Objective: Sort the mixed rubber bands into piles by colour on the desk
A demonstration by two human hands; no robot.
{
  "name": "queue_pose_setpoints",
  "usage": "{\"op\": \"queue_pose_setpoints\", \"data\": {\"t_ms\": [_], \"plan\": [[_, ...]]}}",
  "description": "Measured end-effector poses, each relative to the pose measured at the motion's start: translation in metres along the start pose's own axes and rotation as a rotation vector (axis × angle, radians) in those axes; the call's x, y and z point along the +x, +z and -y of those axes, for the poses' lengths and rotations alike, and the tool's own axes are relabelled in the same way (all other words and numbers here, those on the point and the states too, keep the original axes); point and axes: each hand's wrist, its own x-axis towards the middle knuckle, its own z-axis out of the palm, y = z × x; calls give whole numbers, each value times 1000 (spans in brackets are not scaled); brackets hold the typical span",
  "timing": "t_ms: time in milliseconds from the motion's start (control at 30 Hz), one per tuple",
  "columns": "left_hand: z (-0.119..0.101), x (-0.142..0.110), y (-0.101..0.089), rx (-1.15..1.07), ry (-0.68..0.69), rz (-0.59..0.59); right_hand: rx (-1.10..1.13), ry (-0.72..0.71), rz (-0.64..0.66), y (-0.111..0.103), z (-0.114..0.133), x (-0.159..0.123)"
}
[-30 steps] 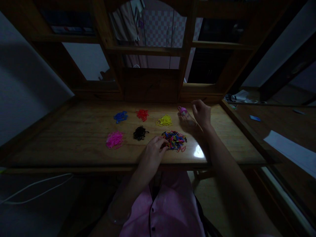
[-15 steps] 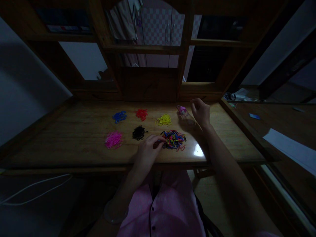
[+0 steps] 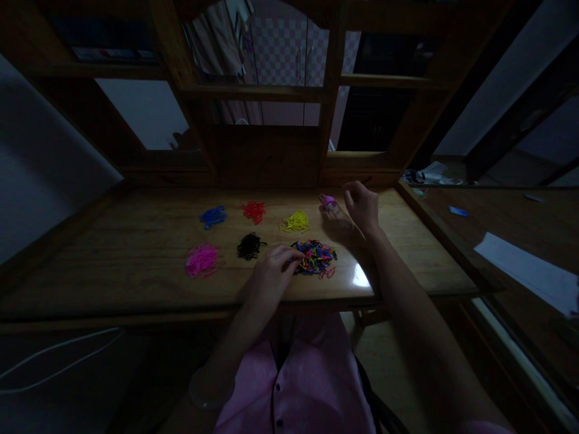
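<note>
My left hand [image 3: 274, 272] rests at the left edge of a pile of mixed-colour rubber bands [image 3: 315, 258]. Its thumb and index finger are pinched together there; what lies between them is too small to make out. Over the table at the right, my right hand [image 3: 363, 208] is held up with curled fingers, near a small clear container with a pink top [image 3: 330, 203]. Whatever it may hold is hidden. Sorted by colour, other rubber bands lie in heaps: yellow [image 3: 295, 222], red [image 3: 254, 211], blue [image 3: 212, 216], black [image 3: 249, 246] and pink [image 3: 202, 260].
The wooden desk [image 3: 149, 241] has a shelf unit [image 3: 266, 154] rising along its back. On a lower surface to the right are white paper [image 3: 529, 271] and a small blue card [image 3: 458, 211]. A white cable [image 3: 58, 343] hangs at lower left.
The whole view has shifted slightly, so the desk appears a little further left. Both hands keep nearly the same places and poses, the left at the mixed pile, the right by the container.
</note>
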Motion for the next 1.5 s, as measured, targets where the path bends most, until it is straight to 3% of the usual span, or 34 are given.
{"op": "queue_pose_setpoints", "data": {"t_ms": [133, 533, 1500], "plan": [[-5, 1, 6, 96, 36, 71, -1, 14, 4, 0, 1, 0], [-3, 3, 13, 254, 12, 61, -7, 1, -7, 2, -1, 0], [-1, 6, 13, 137, 23, -187, 13, 4, 3, 2, -1, 1]]}}
